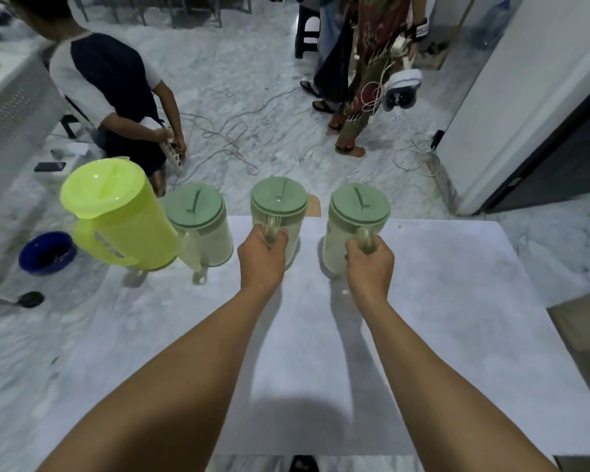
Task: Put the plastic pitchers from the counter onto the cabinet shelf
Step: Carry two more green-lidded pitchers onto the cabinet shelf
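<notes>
Several plastic pitchers stand in a row along the far edge of the white counter (423, 301). At the left is a large lime-yellow pitcher (116, 216). Beside it is a clear pitcher with a green lid (203, 226), untouched. My left hand (263, 260) is closed around the handle of the middle green-lidded pitcher (278, 202). My right hand (370, 267) is closed around the handle of the right green-lidded pitcher (358, 212). Both held pitchers are upright; whether they rest on the counter I cannot tell.
Beyond the counter a crouching person (109, 93) handles a power strip, and another person (355, 73) stands among cables on the marble floor. A blue bowl (46, 252) and a dark spoon (29, 299) lie at the left. A white wall and dark doorway (542, 148) are on the right.
</notes>
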{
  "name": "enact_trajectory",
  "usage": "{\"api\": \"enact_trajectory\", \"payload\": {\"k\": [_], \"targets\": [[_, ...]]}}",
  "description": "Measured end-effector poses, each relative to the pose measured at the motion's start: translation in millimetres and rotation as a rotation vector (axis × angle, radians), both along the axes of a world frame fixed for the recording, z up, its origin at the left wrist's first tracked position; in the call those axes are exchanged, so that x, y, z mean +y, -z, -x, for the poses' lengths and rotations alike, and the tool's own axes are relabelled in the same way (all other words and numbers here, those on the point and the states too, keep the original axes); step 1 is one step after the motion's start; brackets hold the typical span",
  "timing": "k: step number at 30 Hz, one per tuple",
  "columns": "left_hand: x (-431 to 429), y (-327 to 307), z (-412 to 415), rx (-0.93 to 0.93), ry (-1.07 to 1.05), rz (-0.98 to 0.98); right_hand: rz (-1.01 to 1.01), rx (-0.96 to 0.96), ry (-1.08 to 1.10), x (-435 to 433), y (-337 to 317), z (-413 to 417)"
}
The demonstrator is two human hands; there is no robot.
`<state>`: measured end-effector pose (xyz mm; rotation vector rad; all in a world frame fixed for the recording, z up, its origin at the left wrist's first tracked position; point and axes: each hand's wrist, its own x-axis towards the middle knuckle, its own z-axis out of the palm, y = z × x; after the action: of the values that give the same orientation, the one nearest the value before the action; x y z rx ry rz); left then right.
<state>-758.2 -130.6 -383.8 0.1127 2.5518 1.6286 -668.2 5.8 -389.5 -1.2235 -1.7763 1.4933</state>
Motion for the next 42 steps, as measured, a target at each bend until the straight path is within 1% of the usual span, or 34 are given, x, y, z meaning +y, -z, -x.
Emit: {"api": "enact_trajectory", "payload": {"k": [9, 11, 14, 17, 20, 23, 30, 35, 42], "targets": [[0, -89, -11, 0.052, 0.103, -0.105, -0.069, 0.080, 0.084, -10, -94, -27], [-2, -111, -15, 0.053, 0.140, -0.147, -0.095, 0.110, 0.134, -19, -114, -39], [-7, -139, -25, 0.091, 0.219, -0.154, -0.137, 0.131, 0.222, -33, -141, -62], [-14, -168, -43, 0.084, 0.300, -0.206, -0.185, 0.141, 0.326, -52, -166, -92], [-21, -194, -69, 0.126, 0.442, -0.234, -0.226, 0.169, 0.467, -80, -194, -133], [-30, -217, -108, 0.159, 0.589, -0.266, -0.273, 0.177, 0.611, -108, -220, -182], [-52, -266, -220, 0.153, 0.873, -0.336, -0.407, 0.144, 0.891, -175, -278, -311], [-74, -298, -304, 0.135, 1.021, -0.386, -0.452, 0.089, 1.068, -219, -303, -401], [-100, -328, -423, 0.095, 1.190, -0.487, -0.505, 0.043, 1.218, -279, -337, -515]]}}
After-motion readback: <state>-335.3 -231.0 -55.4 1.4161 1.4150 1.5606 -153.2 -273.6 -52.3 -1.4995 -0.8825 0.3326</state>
